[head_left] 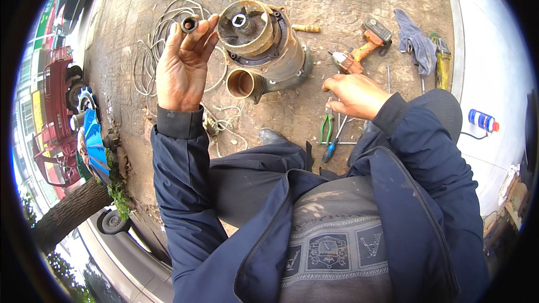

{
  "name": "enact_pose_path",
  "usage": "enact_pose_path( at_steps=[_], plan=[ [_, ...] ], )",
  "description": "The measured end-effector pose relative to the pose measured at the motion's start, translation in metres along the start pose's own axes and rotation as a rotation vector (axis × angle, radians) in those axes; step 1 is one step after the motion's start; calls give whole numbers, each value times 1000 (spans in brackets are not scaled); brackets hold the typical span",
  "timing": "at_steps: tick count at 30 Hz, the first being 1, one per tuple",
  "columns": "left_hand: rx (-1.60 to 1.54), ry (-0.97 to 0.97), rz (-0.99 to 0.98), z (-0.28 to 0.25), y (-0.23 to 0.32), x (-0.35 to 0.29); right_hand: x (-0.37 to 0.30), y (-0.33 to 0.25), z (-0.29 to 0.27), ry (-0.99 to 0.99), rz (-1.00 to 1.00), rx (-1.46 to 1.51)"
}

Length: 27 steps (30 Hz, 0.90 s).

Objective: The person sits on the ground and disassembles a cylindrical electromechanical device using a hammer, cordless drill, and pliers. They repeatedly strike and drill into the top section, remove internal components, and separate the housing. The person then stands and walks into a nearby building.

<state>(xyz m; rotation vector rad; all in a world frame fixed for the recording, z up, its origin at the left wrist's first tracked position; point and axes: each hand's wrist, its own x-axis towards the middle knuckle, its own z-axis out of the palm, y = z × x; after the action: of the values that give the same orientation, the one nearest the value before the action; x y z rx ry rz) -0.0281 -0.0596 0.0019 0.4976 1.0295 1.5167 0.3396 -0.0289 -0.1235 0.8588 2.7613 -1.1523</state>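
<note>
My left hand (185, 70) is raised beside the pump, its fingertips pinching a small dark metal sleeve (190, 24) with a round, rust-brown opening. To its right stands a dirty submersible pump (266, 45). A square bright end shows on the pump's central shaft (240, 21), and its outlet pipe (245, 84) points toward me. My right hand (356, 95) hovers over the tools with thumb and forefinger apart, and nothing shows between them. Just beyond it lies an orange cordless impact driver (359, 50). Green-handled pliers (325, 128) and a blue-handled screwdriver (331, 148) lie below it.
A coiled cable (147, 62) lies left of the pump. A yellow-handled tool (306, 28) is behind it. At right are a grey cloth (416, 42), a yellow tool (443, 64) and a bottle (484, 120). A tree trunk (73, 213) and parked vehicles border the left.
</note>
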Motion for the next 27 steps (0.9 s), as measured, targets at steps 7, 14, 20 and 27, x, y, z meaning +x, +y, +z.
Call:
enact_pose_path(
  at_steps=[7,14,20,27],
  plan=[
    [-51,-54,-33,-8,5,-1,13,-9,-21,209,-99,99],
    [477,66,326,3,-1,-7,82,-65,-105,751,-370,57],
    [695,56,574,13,-6,-10,127,-114,-131,618,-364,-445],
    [758,3,611,16,-12,-11,130,-114,-154,537,-362,-85]
  ],
)
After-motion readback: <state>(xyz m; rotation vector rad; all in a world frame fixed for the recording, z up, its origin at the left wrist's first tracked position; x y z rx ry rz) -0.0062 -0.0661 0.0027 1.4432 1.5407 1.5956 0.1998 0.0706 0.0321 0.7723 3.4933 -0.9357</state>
